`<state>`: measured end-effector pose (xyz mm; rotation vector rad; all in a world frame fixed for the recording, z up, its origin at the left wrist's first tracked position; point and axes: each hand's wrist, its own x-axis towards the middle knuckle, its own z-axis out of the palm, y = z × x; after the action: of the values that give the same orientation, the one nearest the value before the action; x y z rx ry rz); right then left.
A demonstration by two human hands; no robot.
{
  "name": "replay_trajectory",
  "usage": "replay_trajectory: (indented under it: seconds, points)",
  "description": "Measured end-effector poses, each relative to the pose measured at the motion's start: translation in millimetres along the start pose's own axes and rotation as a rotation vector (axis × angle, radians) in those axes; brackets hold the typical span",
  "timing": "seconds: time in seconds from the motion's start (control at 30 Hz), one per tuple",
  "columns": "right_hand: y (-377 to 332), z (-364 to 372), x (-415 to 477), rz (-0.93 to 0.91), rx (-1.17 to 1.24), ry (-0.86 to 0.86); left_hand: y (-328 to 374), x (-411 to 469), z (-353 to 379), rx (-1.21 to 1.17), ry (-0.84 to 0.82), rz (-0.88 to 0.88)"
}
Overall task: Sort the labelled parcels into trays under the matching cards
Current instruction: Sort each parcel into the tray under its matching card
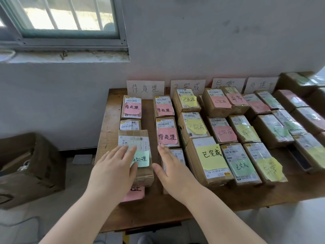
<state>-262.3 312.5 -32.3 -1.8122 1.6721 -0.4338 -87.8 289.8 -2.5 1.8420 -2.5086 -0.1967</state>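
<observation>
Head view. The left hand [114, 168] lies flat, fingers straight, on the green-note parcel [136, 140]. It grasps nothing. The right hand [173, 170] is likewise released, with its straight fingers over a neighbouring parcel [178, 154] in the next column. The green-note parcel sits in the leftmost column, under the 待处理 card [145, 88], and it appears to rest on top of other parcels rather than on the table [107, 124].

Risks, as judged from this moment:
- **Sliding:** the parcel overlaps a pink-note parcel [134, 193] near the table's front. A push from the flat palm could slide it forward or off the stack, since no fingers curl round it to check it.
- **Lost label:** the left fingertips cover part of the green note [143, 160]. Dragging the hand across it could peel or crease the note, and the parcel would then lose its label.
- **Knocked rows:** the columns stand close together, so a sideways nudge from either hand could knock the rows out of line.

Setting: a worn wooden table stands against a pale wall [211, 41], with handwritten cards propped along its back edge. No trays can be made out. The parcels lie in columns directly on the wood. A barred window [66, 14] is at upper left, and an open cardboard box [35, 169] stands on the floor to the left of the table.
</observation>
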Motion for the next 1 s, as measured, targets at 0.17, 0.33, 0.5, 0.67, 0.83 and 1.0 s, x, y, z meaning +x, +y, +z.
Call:
replay_trajectory:
  seconds: [0.17, 0.33, 0.5, 0.67, 0.83, 1.0]
  points:
    - [25, -38, -19, -0.038, -0.060, 0.074, 53, 9, -7, 0.025, 0.021, 0.045]
    - [69, -88, -58, 0.016, -0.007, 0.114, 120, 10, -4, -0.006, 0.033, 0.098]
    - [124, -140, -108, 0.090, 0.018, 0.110, 199, 2, 6, -0.027, 0.025, 0.112]
    - [187, -187, -166, 0.152, 0.033, 0.098, 291, -13, 18, -0.086, 0.055, 0.177]
    - [238, -219, -216, 0.201, 0.034, 0.135, 359, -19, 27, -0.132, 0.083, 0.215]
    - [276, -237, -250, 0.266, 0.028, 0.174, 401, -11, 34, -0.132, 0.073, 0.265]
